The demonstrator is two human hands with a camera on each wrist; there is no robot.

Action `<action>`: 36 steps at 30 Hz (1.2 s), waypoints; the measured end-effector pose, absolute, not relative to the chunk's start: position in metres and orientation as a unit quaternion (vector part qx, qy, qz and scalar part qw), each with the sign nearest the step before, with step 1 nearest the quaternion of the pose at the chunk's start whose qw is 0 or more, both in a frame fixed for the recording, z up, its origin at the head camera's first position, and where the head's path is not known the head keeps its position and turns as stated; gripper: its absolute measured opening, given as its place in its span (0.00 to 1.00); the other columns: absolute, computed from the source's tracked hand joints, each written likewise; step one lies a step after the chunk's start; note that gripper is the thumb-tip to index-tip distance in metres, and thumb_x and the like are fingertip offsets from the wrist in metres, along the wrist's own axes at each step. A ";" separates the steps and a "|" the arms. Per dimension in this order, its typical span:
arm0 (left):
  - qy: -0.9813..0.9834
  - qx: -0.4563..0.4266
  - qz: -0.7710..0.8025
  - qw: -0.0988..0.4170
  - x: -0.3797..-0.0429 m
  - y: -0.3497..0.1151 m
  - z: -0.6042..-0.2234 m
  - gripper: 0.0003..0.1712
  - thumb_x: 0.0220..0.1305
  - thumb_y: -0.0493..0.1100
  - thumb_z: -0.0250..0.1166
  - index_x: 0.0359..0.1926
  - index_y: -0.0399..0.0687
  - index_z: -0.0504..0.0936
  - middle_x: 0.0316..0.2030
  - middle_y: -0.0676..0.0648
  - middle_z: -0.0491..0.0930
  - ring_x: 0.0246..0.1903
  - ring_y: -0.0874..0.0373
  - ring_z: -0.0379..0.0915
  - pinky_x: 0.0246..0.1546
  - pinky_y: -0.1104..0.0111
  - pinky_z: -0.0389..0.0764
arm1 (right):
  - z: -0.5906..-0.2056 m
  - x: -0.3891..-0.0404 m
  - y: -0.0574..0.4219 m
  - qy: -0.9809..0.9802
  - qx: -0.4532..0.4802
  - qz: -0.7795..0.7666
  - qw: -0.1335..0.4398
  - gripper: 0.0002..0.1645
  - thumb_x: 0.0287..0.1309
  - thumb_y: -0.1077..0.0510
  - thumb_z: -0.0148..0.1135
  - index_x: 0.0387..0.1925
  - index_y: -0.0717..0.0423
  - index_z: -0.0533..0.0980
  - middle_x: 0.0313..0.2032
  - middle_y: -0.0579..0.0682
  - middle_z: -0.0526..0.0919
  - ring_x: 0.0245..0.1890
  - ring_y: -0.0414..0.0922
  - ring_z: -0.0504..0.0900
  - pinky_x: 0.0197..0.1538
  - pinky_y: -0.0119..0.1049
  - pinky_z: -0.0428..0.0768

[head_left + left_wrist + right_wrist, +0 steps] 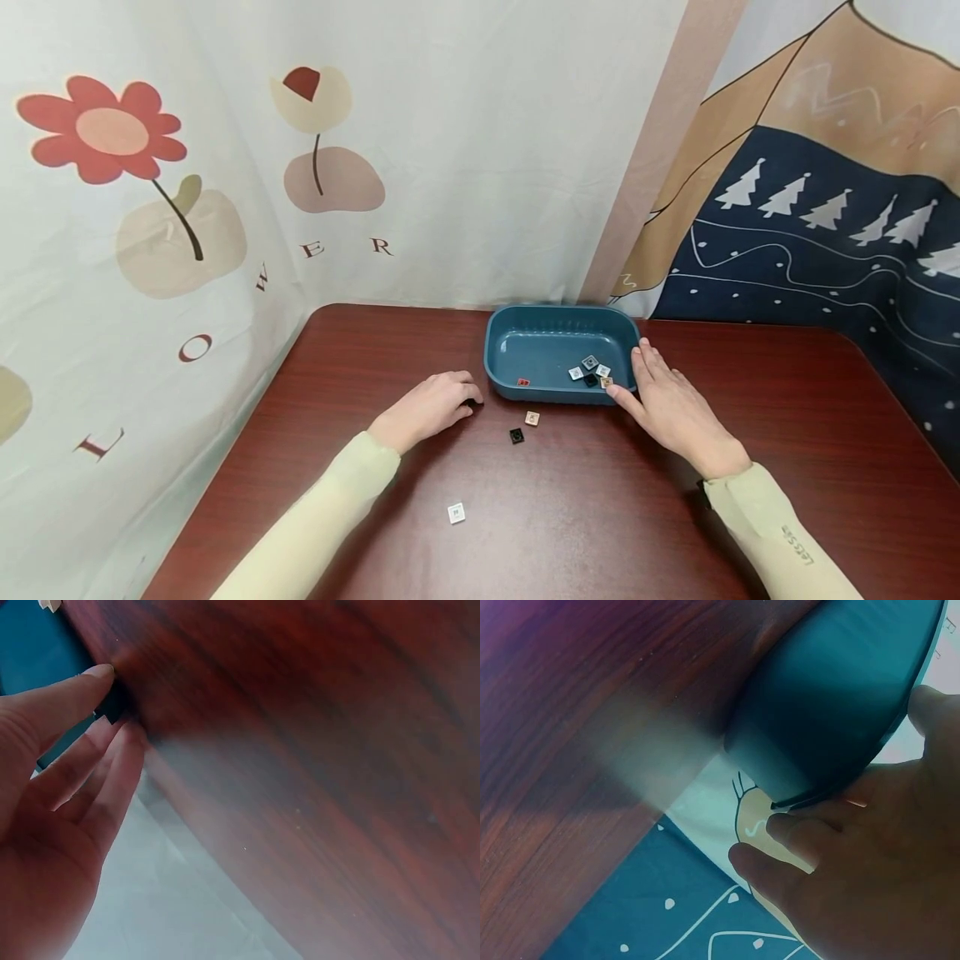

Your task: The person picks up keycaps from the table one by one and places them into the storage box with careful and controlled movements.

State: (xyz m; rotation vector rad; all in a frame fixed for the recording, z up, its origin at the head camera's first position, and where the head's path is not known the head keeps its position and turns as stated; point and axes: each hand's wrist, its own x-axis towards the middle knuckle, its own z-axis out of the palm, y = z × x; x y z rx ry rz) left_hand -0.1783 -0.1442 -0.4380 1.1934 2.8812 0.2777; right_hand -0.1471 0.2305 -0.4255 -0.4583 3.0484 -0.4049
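Observation:
At the front left of the blue tray (555, 397), my left hand (431, 410) is low over the table. Its thumb and fingertips pinch a small dark keycap (112, 703), mostly covered by the fingers. My right hand (678, 408) rests on the tray's right end, fingers fairly straight along the outside and thumb over the front rim. Inside the tray lie a red keycap (523, 382) and, at the right, several white, grey, black and tan ones. A beige keycap (532, 418) and a black keycap (517, 435) lie on the table before the tray.
Nearer the front of the brown table (600, 517), a white keycap (457, 512) lies by itself. A printed curtain (465, 167) hangs along the back and left, and a dark patterned one (825, 233) hangs at the right. The tray stands at the table's back edge.

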 end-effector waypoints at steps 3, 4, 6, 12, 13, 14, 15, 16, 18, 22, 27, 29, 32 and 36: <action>0.918 0.385 0.096 0.007 -0.176 -0.146 -0.438 0.08 0.63 0.33 0.73 0.43 0.46 0.90 0.40 0.49 0.81 0.40 0.55 0.82 0.46 0.64 0.83 | -0.426 -0.147 0.231 0.980 -0.148 -0.133 0.015 0.56 0.75 0.29 0.45 0.76 0.75 0.54 0.78 0.71 0.48 0.78 0.67 0.52 0.72 0.66 0.58; 0.917 0.385 0.099 0.008 -0.175 -0.147 -0.437 0.08 0.63 0.33 0.73 0.43 0.45 0.90 0.40 0.48 0.82 0.40 0.55 0.82 0.46 0.64 0.84 | -0.426 -0.147 0.231 0.980 -0.148 -0.134 0.014 0.56 0.75 0.29 0.46 0.76 0.75 0.54 0.78 0.71 0.49 0.78 0.67 0.52 0.72 0.66 0.58; 0.918 0.383 0.103 0.009 -0.174 -0.148 -0.436 0.08 0.64 0.33 0.73 0.44 0.44 0.91 0.41 0.48 0.82 0.40 0.55 0.83 0.46 0.64 0.84 | -0.426 -0.147 0.230 0.979 -0.149 -0.135 0.012 0.55 0.76 0.31 0.47 0.76 0.76 0.54 0.78 0.71 0.49 0.78 0.67 0.52 0.72 0.66 0.58; 0.914 0.385 0.129 -0.028 -0.170 -0.152 -0.428 0.08 0.62 0.32 0.74 0.42 0.42 0.91 0.39 0.48 0.82 0.39 0.56 0.83 0.43 0.67 0.84 | -0.427 -0.147 0.230 0.979 -0.151 -0.137 0.010 0.55 0.76 0.30 0.45 0.76 0.76 0.55 0.78 0.72 0.49 0.77 0.67 0.52 0.72 0.66 0.59; 0.911 0.388 0.134 -0.037 -0.169 -0.153 -0.427 0.08 0.61 0.32 0.75 0.42 0.42 0.91 0.39 0.49 0.82 0.39 0.56 0.83 0.43 0.67 0.84 | -0.427 -0.147 0.231 0.979 -0.151 -0.136 0.009 0.56 0.76 0.29 0.45 0.76 0.76 0.55 0.78 0.72 0.49 0.77 0.67 0.52 0.72 0.66 0.58; 0.909 0.390 0.141 -0.045 -0.169 -0.154 -0.426 0.08 0.61 0.32 0.75 0.42 0.42 0.91 0.38 0.49 0.82 0.38 0.56 0.83 0.43 0.68 0.84 | -0.427 -0.147 0.231 0.979 -0.151 -0.136 0.008 0.56 0.76 0.29 0.44 0.76 0.76 0.55 0.78 0.72 0.49 0.77 0.67 0.53 0.72 0.66 0.59; 0.907 0.392 0.146 -0.052 -0.168 -0.154 -0.424 0.08 0.61 0.32 0.75 0.42 0.41 0.91 0.38 0.48 0.82 0.38 0.56 0.84 0.43 0.67 0.84 | -0.427 -0.147 0.231 0.979 -0.151 -0.136 0.008 0.56 0.76 0.29 0.44 0.76 0.76 0.55 0.78 0.72 0.49 0.77 0.67 0.53 0.72 0.66 0.59; 0.905 0.393 0.153 -0.059 -0.168 -0.154 -0.423 0.08 0.61 0.32 0.75 0.42 0.41 0.91 0.38 0.48 0.83 0.38 0.56 0.84 0.43 0.67 0.84 | -0.427 -0.147 0.231 0.979 -0.151 -0.136 0.007 0.56 0.75 0.28 0.43 0.76 0.76 0.55 0.78 0.72 0.49 0.77 0.67 0.53 0.72 0.66 0.59; 0.903 0.392 0.163 -0.070 -0.166 -0.155 -0.420 0.08 0.60 0.32 0.75 0.42 0.40 0.90 0.38 0.48 0.83 0.39 0.56 0.84 0.44 0.67 0.84 | -0.427 -0.147 0.231 0.979 -0.151 -0.137 0.007 0.57 0.75 0.28 0.43 0.76 0.76 0.55 0.78 0.72 0.49 0.77 0.67 0.53 0.72 0.66 0.59; 0.901 0.382 0.186 -0.087 -0.162 -0.155 -0.414 0.10 0.60 0.32 0.76 0.43 0.39 0.90 0.40 0.49 0.83 0.40 0.56 0.84 0.44 0.67 0.85 | -0.427 -0.147 0.231 0.979 -0.150 -0.139 0.006 0.56 0.76 0.29 0.44 0.76 0.76 0.55 0.78 0.72 0.49 0.77 0.68 0.53 0.72 0.66 0.59; 0.898 0.372 0.210 -0.103 -0.159 -0.152 -0.406 0.11 0.60 0.32 0.76 0.44 0.42 0.89 0.42 0.51 0.82 0.39 0.60 0.83 0.44 0.70 0.84 | -0.428 -0.147 0.231 0.979 -0.149 -0.140 0.006 0.53 0.76 0.33 0.49 0.76 0.76 0.55 0.78 0.71 0.49 0.77 0.68 0.53 0.72 0.65 0.60; 0.896 0.373 0.215 -0.111 -0.159 -0.150 -0.404 0.11 0.59 0.32 0.76 0.43 0.44 0.88 0.42 0.52 0.81 0.39 0.60 0.83 0.44 0.71 0.84 | -0.428 -0.147 0.231 0.979 -0.149 -0.141 0.007 0.53 0.76 0.33 0.50 0.76 0.76 0.54 0.78 0.71 0.49 0.77 0.68 0.53 0.72 0.65 0.60; 0.891 0.375 0.223 -0.127 -0.160 -0.145 -0.401 0.11 0.60 0.32 0.76 0.43 0.46 0.88 0.42 0.52 0.81 0.40 0.60 0.82 0.44 0.70 0.83 | -0.428 -0.148 0.231 0.979 -0.149 -0.142 0.009 0.53 0.76 0.33 0.50 0.76 0.76 0.54 0.78 0.71 0.49 0.77 0.68 0.52 0.72 0.66 0.60; 0.883 0.379 0.227 -0.159 -0.163 -0.137 -0.395 0.10 0.61 0.32 0.76 0.43 0.44 0.89 0.44 0.51 0.82 0.41 0.59 0.82 0.45 0.68 0.83 | -0.428 -0.147 0.231 0.979 -0.150 -0.141 0.009 0.55 0.76 0.31 0.47 0.76 0.76 0.54 0.78 0.71 0.48 0.77 0.67 0.52 0.72 0.66 0.59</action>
